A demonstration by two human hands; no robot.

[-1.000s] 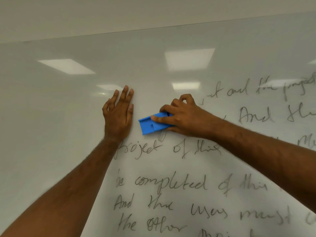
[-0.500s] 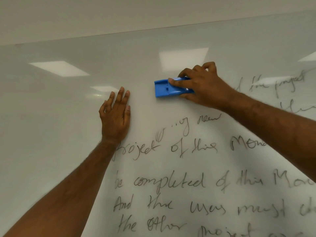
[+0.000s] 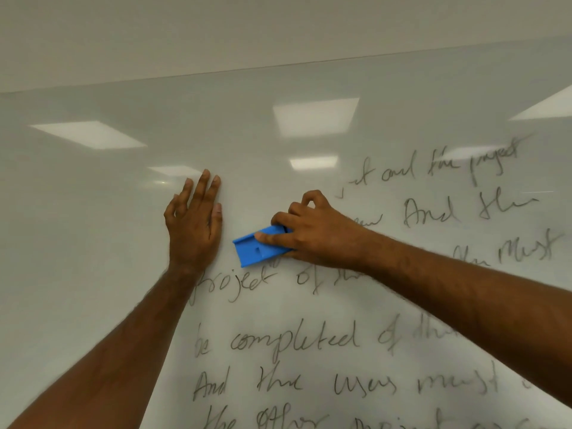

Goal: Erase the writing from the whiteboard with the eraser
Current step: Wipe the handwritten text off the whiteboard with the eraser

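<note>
A large whiteboard (image 3: pixel 93 212) fills the view, with black handwriting (image 3: pixel 294 342) in several lines across its lower and right parts. My right hand (image 3: pixel 318 233) grips a blue eraser (image 3: pixel 258 250) and presses it flat against the board, just above the word "project". My left hand (image 3: pixel 195 224) lies flat on the board with fingers spread upward, directly left of the eraser and a small gap from it. The board's upper left area carries no writing.
The whiteboard's top edge (image 3: pixel 278 68) runs below a plain wall (image 3: pixel 247 26). Ceiling light reflections (image 3: pixel 315 116) show on the glossy surface. My right forearm (image 3: pixel 464 298) covers part of the middle lines of text.
My right hand swept the eraser up and to the right, then came back down to the left beside my left hand. Some writing near the eraser is gone. My left hand stayed put.
</note>
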